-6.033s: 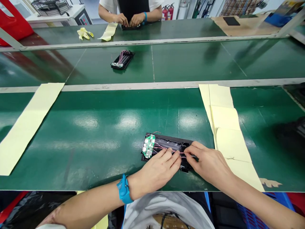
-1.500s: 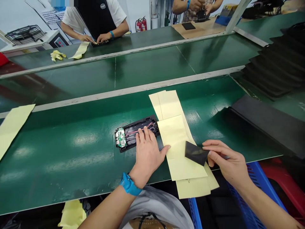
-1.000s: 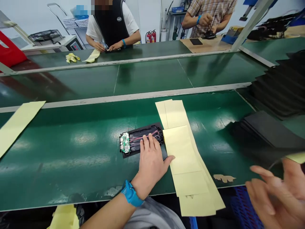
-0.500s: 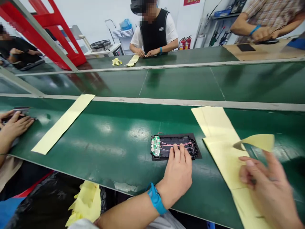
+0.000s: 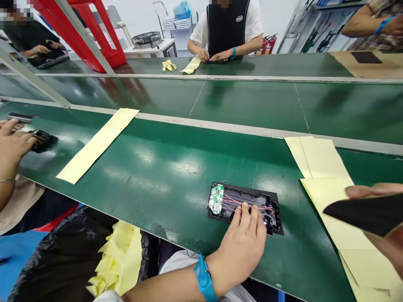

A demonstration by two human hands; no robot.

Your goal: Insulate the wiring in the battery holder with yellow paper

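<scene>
A black plastic casing (image 5: 234, 198) lies open-side up on the table, with a green circuit board (image 5: 216, 199) at its left end and thin red and white wires running along it. My left hand (image 5: 244, 247), with a blue wristband, holds the casing down, fingertips pressed inside its right half; the thumb is hidden. Beneath the casing a flat black sheet (image 5: 279, 201) shows around the edges. At the right edge my right hand (image 5: 382, 243) grips a thin, curved black piece (image 5: 368, 214) above the yellow paper strips (image 5: 327, 201). Part of this hand is out of frame.
Another yellow strip (image 5: 100, 144) lies further left on the green table (image 5: 157, 167). A co-worker's hands (image 5: 14, 140) handle black parts at far left. Below the table edge, a black-lined bin (image 5: 59, 251) holds crumpled yellow paper (image 5: 121, 256). A person (image 5: 226, 33) works opposite.
My right hand held up a curled yellow flap before; now a black piece is in it, further right. The view has shifted, and my left hand stays on the casing.
</scene>
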